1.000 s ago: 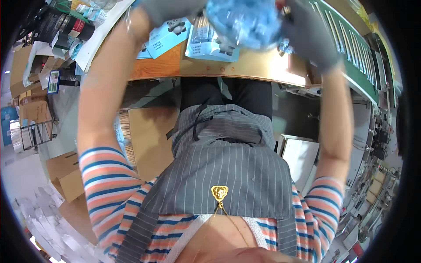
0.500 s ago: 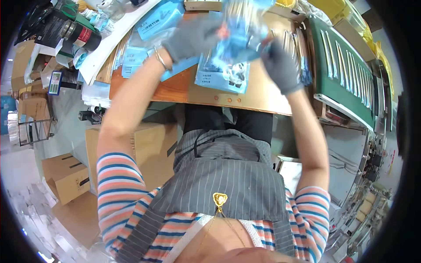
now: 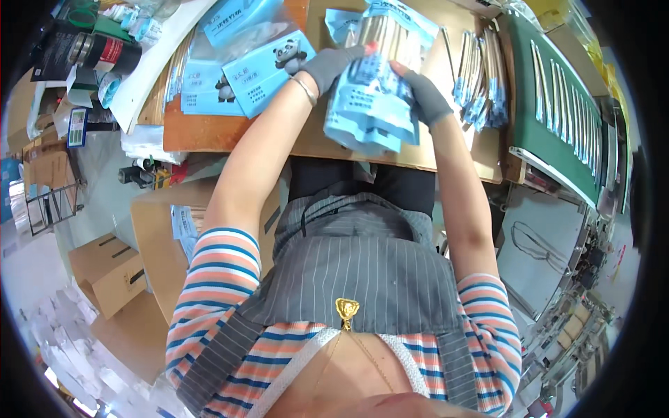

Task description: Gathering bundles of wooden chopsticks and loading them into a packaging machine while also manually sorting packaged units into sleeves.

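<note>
Both hands wear grey gloves with bare fingertips. My left hand (image 3: 333,67) is closed on the left side of a blue bag of chopsticks (image 3: 373,90). From the other side, my right hand (image 3: 426,96) grips the same bag with thumb and fingers. Pale sticks show through its see-through window, and printed blue film covers its lower part. Another blue piece of packaging (image 3: 340,22) sticks out behind it at the upper left. Flat blue bags (image 3: 261,76) with panda prints lie overlapping on the table, left of my left hand.
Right of the bag, a bundle of wrapped chopsticks (image 3: 481,76) lies on the cardboard-topped table (image 3: 313,146). A green board (image 3: 521,83) further right holds a row of thin wrapped sticks. A dark flask (image 3: 104,53) stands at the far left. Cardboard boxes (image 3: 111,272) sit below.
The bag has come down nearer to me, and both hands with it, the left also moving right. Blue packaging now shows in the box below the table's left side.
</note>
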Demonstrator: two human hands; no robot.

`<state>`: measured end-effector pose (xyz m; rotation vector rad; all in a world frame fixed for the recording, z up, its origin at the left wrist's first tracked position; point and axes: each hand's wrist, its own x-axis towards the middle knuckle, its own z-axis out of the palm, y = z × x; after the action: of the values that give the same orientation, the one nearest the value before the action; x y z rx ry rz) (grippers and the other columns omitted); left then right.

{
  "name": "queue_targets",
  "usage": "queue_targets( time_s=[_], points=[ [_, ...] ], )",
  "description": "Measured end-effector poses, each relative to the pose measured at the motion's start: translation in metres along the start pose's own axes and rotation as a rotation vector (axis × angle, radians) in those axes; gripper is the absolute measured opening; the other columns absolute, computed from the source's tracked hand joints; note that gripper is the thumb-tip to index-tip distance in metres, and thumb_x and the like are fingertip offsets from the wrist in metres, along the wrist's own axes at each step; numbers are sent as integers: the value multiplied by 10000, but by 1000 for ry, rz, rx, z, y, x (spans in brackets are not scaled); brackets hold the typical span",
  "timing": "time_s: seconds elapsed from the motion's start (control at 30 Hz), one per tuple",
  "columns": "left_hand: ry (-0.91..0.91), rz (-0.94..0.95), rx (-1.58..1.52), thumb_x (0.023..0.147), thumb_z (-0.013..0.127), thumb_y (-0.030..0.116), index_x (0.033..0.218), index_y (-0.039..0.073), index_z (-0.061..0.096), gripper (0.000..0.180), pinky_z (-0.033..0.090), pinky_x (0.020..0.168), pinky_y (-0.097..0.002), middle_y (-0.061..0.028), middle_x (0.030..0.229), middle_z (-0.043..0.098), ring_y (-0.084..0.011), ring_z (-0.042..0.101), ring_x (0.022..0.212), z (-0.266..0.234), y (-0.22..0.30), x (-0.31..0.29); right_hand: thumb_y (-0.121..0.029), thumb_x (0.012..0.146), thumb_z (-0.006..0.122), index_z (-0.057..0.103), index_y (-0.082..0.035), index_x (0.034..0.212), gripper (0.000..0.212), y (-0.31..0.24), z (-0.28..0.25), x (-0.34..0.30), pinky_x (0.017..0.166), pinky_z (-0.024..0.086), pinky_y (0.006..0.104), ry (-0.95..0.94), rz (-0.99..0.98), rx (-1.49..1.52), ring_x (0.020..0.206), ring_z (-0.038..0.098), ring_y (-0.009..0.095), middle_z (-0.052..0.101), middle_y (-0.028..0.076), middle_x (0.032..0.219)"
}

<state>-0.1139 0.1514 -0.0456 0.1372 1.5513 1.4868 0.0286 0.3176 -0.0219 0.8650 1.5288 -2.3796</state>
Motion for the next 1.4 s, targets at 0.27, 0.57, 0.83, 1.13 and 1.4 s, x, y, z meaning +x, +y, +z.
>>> queue_targets(
  time_s=[0.27, 0.57, 0.83, 1.13, 1.4],
  points=[
    [-189, 390, -317, 754, 793, 371, 1436, -5, 312, 916, 265, 1106, -324, -118, 1427, 396, -178, 329, 1323, 65, -104, -205, -144, 840, 670, 336, 27, 1403, 677, 105, 39, -186, 954, 443, 323, 27, -120, -16, 1140, 525, 219, 495, 146, 1300],
    [505, 387, -584, 818, 689, 258, 1295, -5, 480, 584, 472, 884, -288, -82, 1140, 600, -152, 580, 1023, -24, -97, -415, -311, 786, 721, 276, 34, 1429, 855, 33, 234, -194, 949, 443, 353, -722, -134, -430, 1188, 500, 236, 479, 167, 1292],
    [684, 515, -1154, 816, 660, 242, 1331, 18, 433, 606, 480, 955, -420, -164, 1263, 555, -286, 573, 1116, -154, -327, -549, -331, 834, 661, 237, 15, 1468, 837, 64, 266, -188, 958, 418, 316, -929, 26, -552, 1093, 549, 216, 518, 153, 1255],
    [1336, -790, 440, 903, 583, 367, 1298, 7, 501, 541, 430, 991, -360, -139, 1271, 558, -249, 547, 1144, -215, -491, -532, -323, 926, 541, 426, -6, 1357, 548, 57, 153, -165, 869, 485, 316, -249, 3, -392, 1036, 613, 217, 610, 166, 1183],
    [1713, 226, 457, 952, 529, 195, 1267, -74, 507, 415, 458, 936, -351, -198, 1238, 584, -262, 580, 1091, -194, -253, -467, -293, 868, 647, 488, -3, 1312, 553, 28, 53, -123, 853, 491, 300, 159, -216, -353, 1037, 583, 157, 615, 97, 1102]
  ],
)
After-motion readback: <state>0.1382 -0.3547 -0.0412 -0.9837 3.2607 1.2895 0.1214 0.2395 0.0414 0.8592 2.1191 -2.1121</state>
